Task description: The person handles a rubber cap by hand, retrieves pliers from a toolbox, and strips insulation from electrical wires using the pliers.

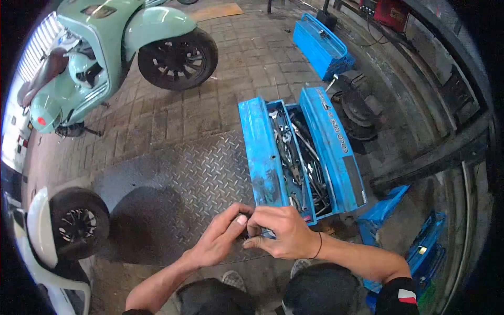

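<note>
My left hand (218, 237) and my right hand (281, 231) meet in front of my knees, low over the near edge of a metal plate. Fingers of both are closed around a small dark thing between them, mostly hidden, so I cannot make out its kind. Just beyond my right hand stands an open blue metal toolbox (257, 139) with its lids spread to both sides. Wrenches and pliers (295, 170) lie jumbled inside it.
A mint-green scooter (157, 21) stands at the upper left, and another vehicle's wheel (79, 223) at the lower left. Diamond-pattern plate (210, 168) covers the floor ahead. A closed blue toolbox (320, 44) sits farther back; another open blue toolbox (386, 207) is by my right elbow.
</note>
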A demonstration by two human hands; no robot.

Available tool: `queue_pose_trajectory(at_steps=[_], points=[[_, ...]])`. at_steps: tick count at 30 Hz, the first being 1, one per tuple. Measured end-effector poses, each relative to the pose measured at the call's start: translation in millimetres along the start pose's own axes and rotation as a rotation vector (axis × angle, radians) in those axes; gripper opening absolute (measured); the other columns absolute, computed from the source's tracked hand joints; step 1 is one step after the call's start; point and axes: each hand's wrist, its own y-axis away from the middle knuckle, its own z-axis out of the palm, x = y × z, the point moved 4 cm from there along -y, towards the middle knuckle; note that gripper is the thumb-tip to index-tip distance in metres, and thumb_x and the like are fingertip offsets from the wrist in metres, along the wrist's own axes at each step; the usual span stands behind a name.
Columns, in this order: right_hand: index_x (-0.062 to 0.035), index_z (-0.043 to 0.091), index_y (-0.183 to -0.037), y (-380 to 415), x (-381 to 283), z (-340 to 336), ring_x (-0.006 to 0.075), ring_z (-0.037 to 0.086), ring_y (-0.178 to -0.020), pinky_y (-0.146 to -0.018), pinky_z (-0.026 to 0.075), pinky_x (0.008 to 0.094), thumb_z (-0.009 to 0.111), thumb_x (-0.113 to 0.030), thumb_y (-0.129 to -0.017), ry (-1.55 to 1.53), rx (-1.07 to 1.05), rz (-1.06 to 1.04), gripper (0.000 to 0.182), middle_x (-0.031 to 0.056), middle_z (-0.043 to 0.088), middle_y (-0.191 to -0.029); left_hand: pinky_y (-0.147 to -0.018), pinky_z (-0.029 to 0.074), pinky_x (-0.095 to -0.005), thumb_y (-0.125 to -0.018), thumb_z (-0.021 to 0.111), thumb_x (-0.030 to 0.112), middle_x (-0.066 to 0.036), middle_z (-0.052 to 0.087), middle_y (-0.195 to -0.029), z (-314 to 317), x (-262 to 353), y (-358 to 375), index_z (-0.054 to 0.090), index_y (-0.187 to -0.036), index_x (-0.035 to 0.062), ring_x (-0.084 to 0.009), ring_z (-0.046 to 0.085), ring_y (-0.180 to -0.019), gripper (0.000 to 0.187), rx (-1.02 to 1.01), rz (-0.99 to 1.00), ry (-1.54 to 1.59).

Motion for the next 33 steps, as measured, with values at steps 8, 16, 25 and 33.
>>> queue_pose_trajectory(at_steps=[8,16,25,33], points=[[-0.0018,0.061,-0.087,-37,-175,-97,0.0365,0.062,-0.074,-0.065,0.049,0.0417,0.082,-0.028,-0.083,-0.097,0.111,0.213,0.034,0.014,0.061,-0.081,-0.073,0.045,-0.0277,-0.11,0.043,0.024,-0.002,0.059,-0.086,35,191,44,0.063,-0.111,-0.0002,-0.0091,0.053,-0.081,0.032,0.266,-0.115,0.003],[-0.0018,0.059,-0.101,-3,-288,-180,0.0373,0.067,-0.087,-0.076,0.051,0.0439,0.078,-0.022,-0.086,-0.154,0.317,0.722,0.032,0.0187,0.065,-0.089,-0.069,0.044,-0.0301,-0.108,0.045,0.023,-0.005,0.061,-0.087,82,356,82,0.064,-0.106,-0.0004,-0.0115,0.053,-0.079,0.03,0.541,-0.277,0.112],[-0.001,0.061,-0.114,85,-103,-132,0.0356,0.07,-0.074,-0.074,0.055,0.0477,0.061,-0.008,-0.092,-0.296,0.187,1.368,0.023,0.0227,0.068,-0.092,-0.065,0.047,-0.0279,-0.093,0.07,0.012,-0.005,0.067,-0.091,107,231,111,0.065,-0.102,0.0005,-0.0122,0.059,-0.072,0.015,0.517,-0.767,0.287],[-0.0069,0.066,-0.122,115,151,-42,0.0466,0.067,-0.1,-0.087,0.053,0.0533,0.066,-0.011,-0.089,0.223,0.163,1.04,0.034,0.0258,0.07,-0.105,-0.068,0.046,-0.0308,-0.077,0.066,-0.01,-0.007,0.062,-0.083,208,11,159,0.058,-0.093,0.0023,-0.017,0.06,-0.074,0.022,0.576,-0.926,0.8]])
